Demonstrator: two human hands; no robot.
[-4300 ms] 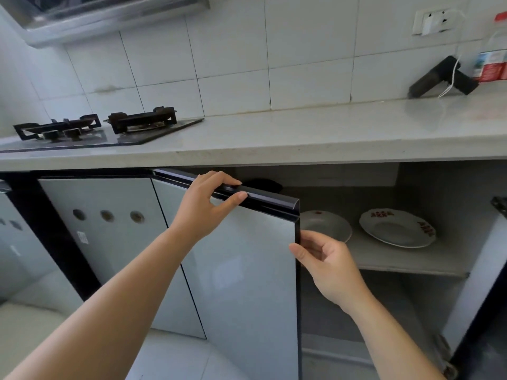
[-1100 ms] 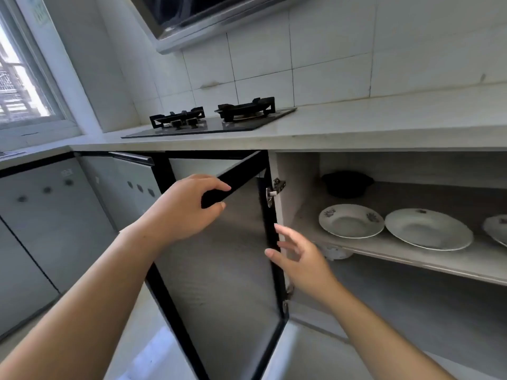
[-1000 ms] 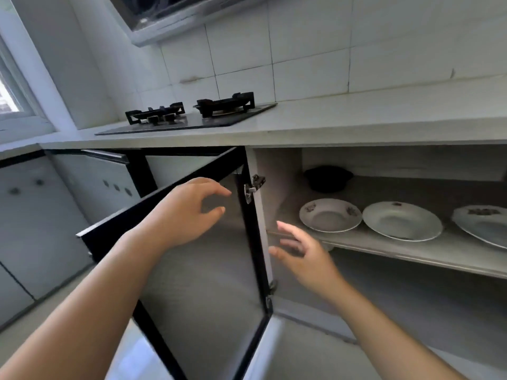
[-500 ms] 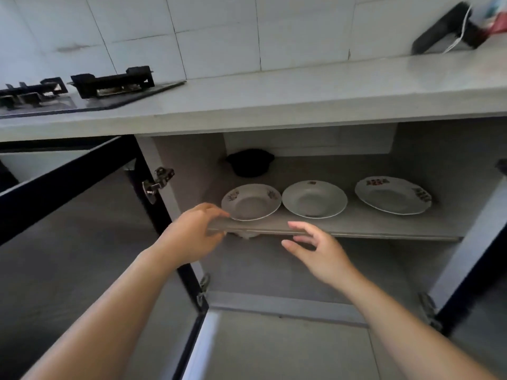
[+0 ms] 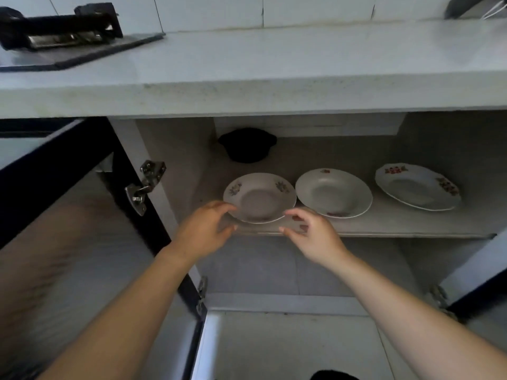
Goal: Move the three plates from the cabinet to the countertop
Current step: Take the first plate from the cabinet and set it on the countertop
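Three white plates with small flower prints lie in a row on the cabinet shelf (image 5: 397,229): a left plate (image 5: 260,197), a middle plate (image 5: 333,193) and a right plate (image 5: 417,186). My left hand (image 5: 204,233) is at the left plate's front-left rim, fingers spread. My right hand (image 5: 312,234) is at its front-right rim, fingers apart. Neither hand clearly grips the plate; contact is blurred. The pale countertop (image 5: 274,64) runs above the cabinet.
The left cabinet door (image 5: 55,229) stands wide open at my left, the right door (image 5: 472,267) open at the right edge. A black pot (image 5: 247,145) sits at the shelf's back. A gas hob (image 5: 60,31) occupies the counter's left end.
The left door has been swung fully open and let go. Both hands have moved to the shelf and now flank the left plate. The view has come closer to the cabinet.
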